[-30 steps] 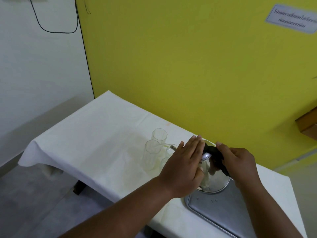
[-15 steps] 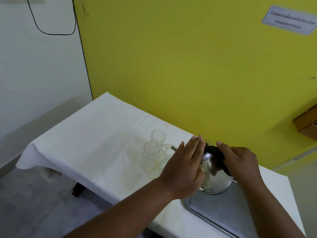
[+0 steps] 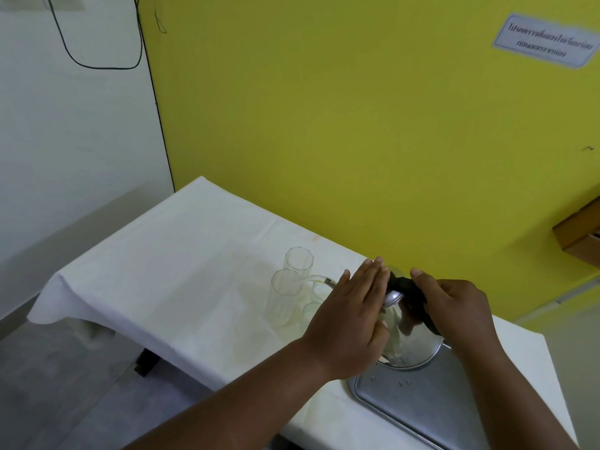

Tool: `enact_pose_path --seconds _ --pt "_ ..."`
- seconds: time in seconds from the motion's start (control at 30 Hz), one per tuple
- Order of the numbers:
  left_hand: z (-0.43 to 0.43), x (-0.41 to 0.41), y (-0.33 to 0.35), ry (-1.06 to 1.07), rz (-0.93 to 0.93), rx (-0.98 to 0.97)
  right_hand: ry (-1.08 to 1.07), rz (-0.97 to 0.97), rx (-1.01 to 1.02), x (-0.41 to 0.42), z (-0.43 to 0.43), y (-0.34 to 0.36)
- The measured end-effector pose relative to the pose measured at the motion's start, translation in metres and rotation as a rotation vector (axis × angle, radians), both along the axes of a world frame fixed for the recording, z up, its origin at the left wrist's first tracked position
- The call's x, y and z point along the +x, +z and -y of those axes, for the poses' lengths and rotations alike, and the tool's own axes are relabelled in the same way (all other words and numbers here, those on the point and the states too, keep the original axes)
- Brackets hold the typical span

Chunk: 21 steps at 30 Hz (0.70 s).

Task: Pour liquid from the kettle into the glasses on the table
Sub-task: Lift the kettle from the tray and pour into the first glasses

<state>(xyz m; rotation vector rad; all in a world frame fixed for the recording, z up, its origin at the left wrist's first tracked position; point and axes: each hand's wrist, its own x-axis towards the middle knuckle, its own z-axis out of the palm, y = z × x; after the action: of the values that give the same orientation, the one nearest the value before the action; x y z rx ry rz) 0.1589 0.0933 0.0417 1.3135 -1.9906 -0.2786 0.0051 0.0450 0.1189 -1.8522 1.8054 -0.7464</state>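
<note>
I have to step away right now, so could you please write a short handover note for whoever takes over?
Right hand: gripping the black handle of the tilted shiny steel kettle.
Left hand: flat on the kettle's lid side, steadying it.
Spout streams pale liquid into the nearer tall clear faceted glass; how full it is cannot be told.
Left: the farther tall glass, two shorter glasses partly hidden by the left hand, then set the kettle on the metal tray.

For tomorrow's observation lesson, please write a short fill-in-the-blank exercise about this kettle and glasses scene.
1. The right hand grips the kettle's black ____.
2. The left hand rests flat on the kettle's ____.
3. The kettle's spout points towards the ____ on the white cloth.
4. The wall behind the table is painted ____.

Missing words: handle; lid; glasses; yellow
</note>
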Motion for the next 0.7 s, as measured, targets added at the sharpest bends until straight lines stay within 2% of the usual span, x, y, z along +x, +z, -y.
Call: enact_pose_path --seconds 0.7 --pt "0.0012 0.0010 0.0009 -0.004 -0.013 -0.004 0.011 -0.030 -0.013 -0.0020 0.0027 0.0004"
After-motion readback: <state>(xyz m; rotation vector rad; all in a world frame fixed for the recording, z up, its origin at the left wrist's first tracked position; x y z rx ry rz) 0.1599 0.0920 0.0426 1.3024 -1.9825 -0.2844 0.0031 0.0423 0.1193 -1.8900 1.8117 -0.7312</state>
